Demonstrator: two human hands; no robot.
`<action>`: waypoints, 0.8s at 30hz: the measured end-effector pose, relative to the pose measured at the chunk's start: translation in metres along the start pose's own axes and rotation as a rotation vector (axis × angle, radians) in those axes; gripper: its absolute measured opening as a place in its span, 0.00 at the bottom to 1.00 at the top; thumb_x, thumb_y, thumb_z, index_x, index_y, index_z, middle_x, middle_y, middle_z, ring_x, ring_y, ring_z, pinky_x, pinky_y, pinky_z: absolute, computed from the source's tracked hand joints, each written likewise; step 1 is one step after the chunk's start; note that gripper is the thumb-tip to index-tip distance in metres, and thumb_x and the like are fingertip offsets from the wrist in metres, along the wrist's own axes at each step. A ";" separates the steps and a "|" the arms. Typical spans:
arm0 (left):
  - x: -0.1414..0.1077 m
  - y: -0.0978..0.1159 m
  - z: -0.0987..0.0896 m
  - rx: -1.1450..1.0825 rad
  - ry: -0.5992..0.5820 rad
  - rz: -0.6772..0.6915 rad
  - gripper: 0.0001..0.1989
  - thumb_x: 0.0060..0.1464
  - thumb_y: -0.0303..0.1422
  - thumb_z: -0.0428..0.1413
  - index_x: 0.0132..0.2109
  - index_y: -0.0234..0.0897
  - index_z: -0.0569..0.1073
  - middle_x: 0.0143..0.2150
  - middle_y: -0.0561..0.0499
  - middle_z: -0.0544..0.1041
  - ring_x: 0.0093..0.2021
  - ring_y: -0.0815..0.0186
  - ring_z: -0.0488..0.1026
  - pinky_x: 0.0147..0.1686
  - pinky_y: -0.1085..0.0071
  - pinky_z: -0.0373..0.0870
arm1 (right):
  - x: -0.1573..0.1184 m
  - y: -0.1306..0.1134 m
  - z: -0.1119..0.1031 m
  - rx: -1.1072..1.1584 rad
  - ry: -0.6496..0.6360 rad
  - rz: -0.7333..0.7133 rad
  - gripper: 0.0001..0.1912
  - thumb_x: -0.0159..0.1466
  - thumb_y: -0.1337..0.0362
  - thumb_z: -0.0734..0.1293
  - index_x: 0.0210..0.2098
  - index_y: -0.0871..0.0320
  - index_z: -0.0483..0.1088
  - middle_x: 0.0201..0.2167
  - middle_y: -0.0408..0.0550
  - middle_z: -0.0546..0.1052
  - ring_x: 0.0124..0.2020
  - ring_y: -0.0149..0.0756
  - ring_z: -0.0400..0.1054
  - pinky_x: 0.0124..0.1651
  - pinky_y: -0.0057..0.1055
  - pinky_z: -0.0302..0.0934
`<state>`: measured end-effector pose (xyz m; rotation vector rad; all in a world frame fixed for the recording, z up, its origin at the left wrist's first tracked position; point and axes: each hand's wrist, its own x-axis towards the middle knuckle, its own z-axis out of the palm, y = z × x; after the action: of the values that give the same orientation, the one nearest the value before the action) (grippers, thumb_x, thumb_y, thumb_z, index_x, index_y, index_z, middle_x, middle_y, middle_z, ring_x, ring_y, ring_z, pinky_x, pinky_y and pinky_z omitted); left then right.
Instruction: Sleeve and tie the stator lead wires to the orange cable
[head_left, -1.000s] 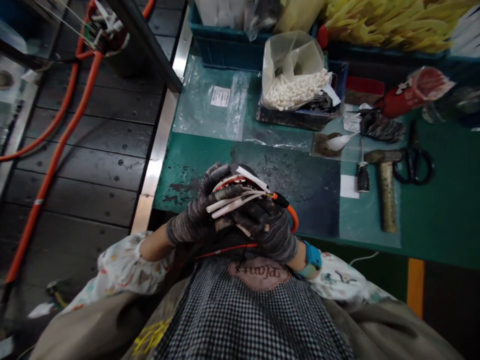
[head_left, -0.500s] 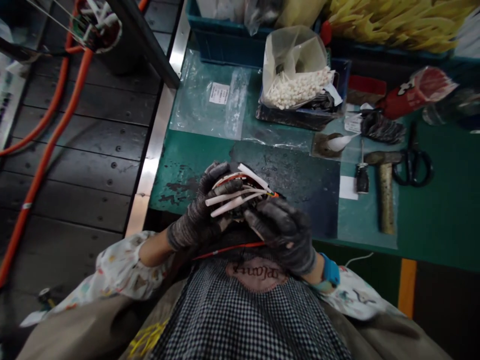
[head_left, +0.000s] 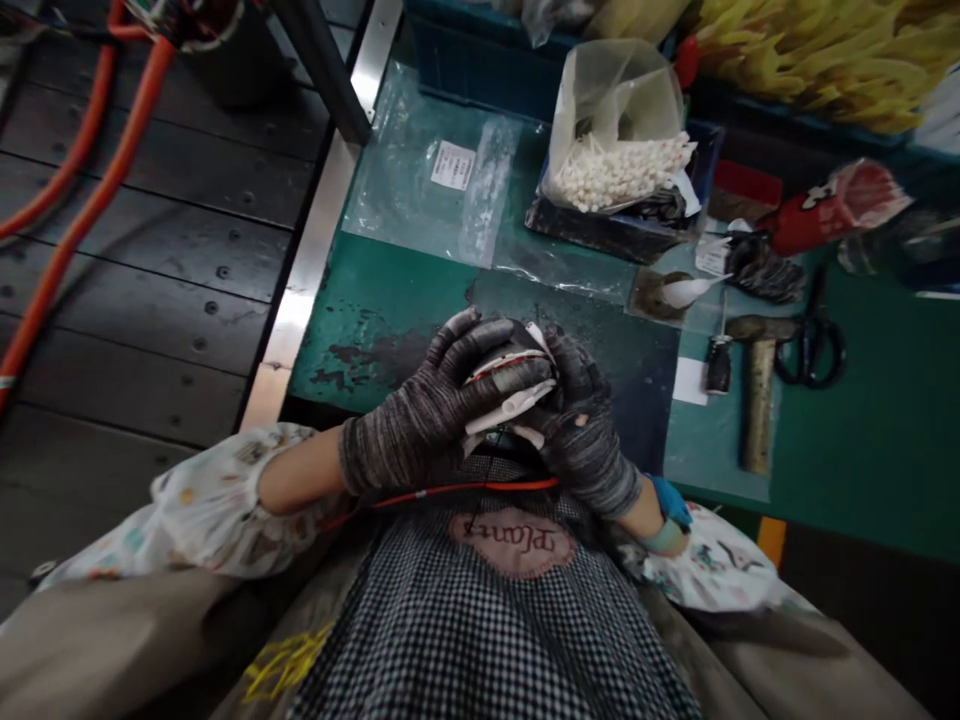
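Both my hands wear grey streaked knit gloves and are cupped together above the green bench. My left hand point(head_left: 424, 430) and my right hand point(head_left: 581, 435) both grip a dark round cable connector point(head_left: 510, 365). Fingers cover most of it, and only short lengths of its white sleeved wires point(head_left: 510, 400) show between them. An orange-red cable point(head_left: 465, 489) runs from under my hands toward the left, just in front of my checked apron.
On the bench lie a hammer point(head_left: 757, 400), black-handled scissors point(head_left: 810, 350), a small screwdriver point(head_left: 718, 365) and a plastic bag of white cable ties point(head_left: 619, 170). Beyond the steel bench edge point(head_left: 307, 290), orange hoses point(head_left: 90, 200) cross a dark bolted surface.
My hands have closed in around the connector, now covering most of the white wires. My left fingers reach further over it, and the whole view has tilted slightly.
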<state>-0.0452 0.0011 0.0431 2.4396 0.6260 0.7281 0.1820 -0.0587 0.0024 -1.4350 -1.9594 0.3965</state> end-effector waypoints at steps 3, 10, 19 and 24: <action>-0.010 0.001 0.018 -0.020 0.141 -0.050 0.32 0.73 0.43 0.56 0.76 0.39 0.60 0.71 0.38 0.70 0.77 0.47 0.62 0.80 0.38 0.54 | -0.008 -0.005 0.003 -0.101 0.003 -0.036 0.36 0.74 0.56 0.71 0.77 0.56 0.57 0.70 0.63 0.72 0.70 0.58 0.68 0.71 0.61 0.69; -0.027 0.004 0.064 -0.002 0.416 -0.268 0.42 0.68 0.49 0.63 0.79 0.47 0.54 0.78 0.38 0.55 0.80 0.43 0.56 0.77 0.45 0.64 | -0.014 -0.004 -0.003 -0.045 -0.014 0.014 0.21 0.74 0.59 0.72 0.65 0.51 0.75 0.75 0.57 0.67 0.74 0.57 0.64 0.74 0.60 0.66; 0.005 0.011 0.049 -0.001 0.260 -0.264 0.41 0.64 0.32 0.64 0.77 0.48 0.55 0.78 0.37 0.57 0.79 0.41 0.56 0.76 0.38 0.61 | -0.007 0.044 -0.026 -0.028 -0.055 -0.196 0.13 0.70 0.63 0.73 0.54 0.52 0.82 0.80 0.53 0.61 0.74 0.60 0.65 0.70 0.60 0.71; 0.007 0.010 0.045 -0.022 0.236 -0.226 0.42 0.60 0.29 0.63 0.77 0.44 0.56 0.77 0.36 0.58 0.78 0.42 0.57 0.76 0.39 0.61 | -0.012 0.044 -0.017 0.002 -0.029 -0.195 0.09 0.71 0.63 0.73 0.50 0.52 0.83 0.81 0.49 0.57 0.76 0.61 0.61 0.71 0.60 0.70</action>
<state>-0.0101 -0.0180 0.0186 2.2328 0.9616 0.9285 0.2275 -0.0565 -0.0150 -1.2285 -2.0993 0.3322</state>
